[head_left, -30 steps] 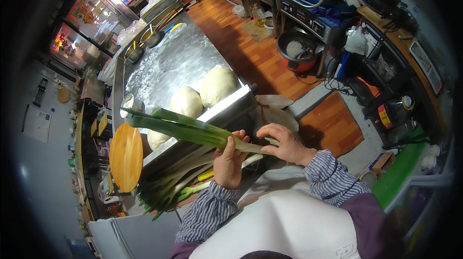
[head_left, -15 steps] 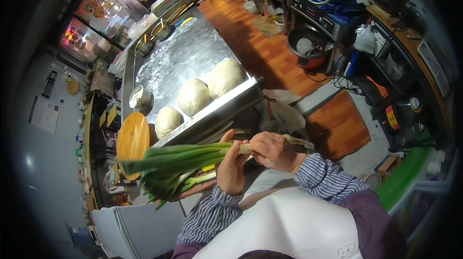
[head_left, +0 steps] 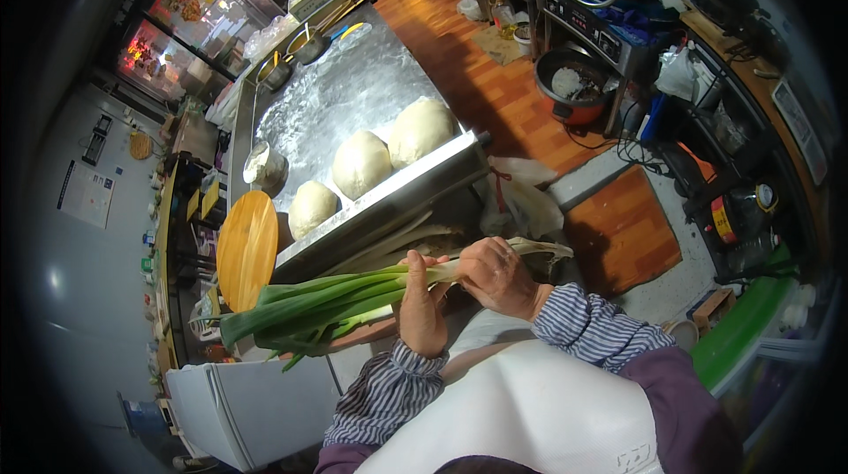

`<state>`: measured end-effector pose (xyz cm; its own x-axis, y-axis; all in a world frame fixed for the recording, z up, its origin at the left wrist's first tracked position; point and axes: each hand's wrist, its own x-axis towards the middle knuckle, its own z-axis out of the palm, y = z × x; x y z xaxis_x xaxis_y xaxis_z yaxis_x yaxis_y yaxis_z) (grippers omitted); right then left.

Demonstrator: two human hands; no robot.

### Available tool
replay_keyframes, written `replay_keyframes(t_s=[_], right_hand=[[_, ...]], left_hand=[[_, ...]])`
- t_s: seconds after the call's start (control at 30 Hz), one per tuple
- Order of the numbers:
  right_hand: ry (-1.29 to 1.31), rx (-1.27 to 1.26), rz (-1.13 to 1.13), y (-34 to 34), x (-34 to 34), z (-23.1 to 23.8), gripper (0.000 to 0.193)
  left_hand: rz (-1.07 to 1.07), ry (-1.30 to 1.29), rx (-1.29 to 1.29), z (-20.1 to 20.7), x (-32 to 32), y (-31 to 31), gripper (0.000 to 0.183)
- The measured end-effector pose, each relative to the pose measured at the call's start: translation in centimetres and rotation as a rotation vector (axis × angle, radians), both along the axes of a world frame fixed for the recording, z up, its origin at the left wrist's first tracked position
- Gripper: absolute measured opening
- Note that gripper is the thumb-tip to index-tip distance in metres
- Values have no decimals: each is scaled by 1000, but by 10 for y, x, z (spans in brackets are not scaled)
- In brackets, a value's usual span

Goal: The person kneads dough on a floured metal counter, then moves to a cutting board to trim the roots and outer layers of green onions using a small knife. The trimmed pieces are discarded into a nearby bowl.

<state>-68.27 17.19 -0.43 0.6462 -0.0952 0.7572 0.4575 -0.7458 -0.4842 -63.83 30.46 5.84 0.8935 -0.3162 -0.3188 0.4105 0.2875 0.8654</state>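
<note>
A long green onion (head_left: 322,302) lies crosswise in front of me, its leaves spreading left and its pale root end pointing right. My left hand (head_left: 422,315) is closed round the lower stalk, thumb up. Just right of it, my right hand (head_left: 499,278) is closed on the white part, its fingers bent over the stem. The pale end (head_left: 549,248) sticks out past the right hand. Below the leaves a brownish-red surface shows in part. Behind the hands, more long pale stalks (head_left: 402,240) lie under the table's edge.
Three dough balls (head_left: 361,165) rest along the near edge of a floured steel table (head_left: 336,90). Left of them stand a flour cup (head_left: 263,166) and a round wooden board (head_left: 246,249). Plastic bags (head_left: 530,200) hang at the table's corner. A rice cooker (head_left: 572,90) sits right, below equipment.
The view has shifted slightly, so the table sits a little lower and to the right. The leaves have swung somewhat, covering more of what lies below. Both hands keep their hold on the green onion.
</note>
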Motion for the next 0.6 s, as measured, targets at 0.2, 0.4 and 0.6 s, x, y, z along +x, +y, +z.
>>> replay_keyframes(t_s=[0.2,0.4,0.6], right_hand=[[16,-109,16,-2,-4,-2,15],[-24,-206,166,-5,-9,-14,12],[34,-213,267,-7,-22,-26,13]], left_hand=[[65,52,49,2,-7,-6,29],[152,86,-11,-4,5,-2,34],[237,117,-147,-13,21,6,38]])
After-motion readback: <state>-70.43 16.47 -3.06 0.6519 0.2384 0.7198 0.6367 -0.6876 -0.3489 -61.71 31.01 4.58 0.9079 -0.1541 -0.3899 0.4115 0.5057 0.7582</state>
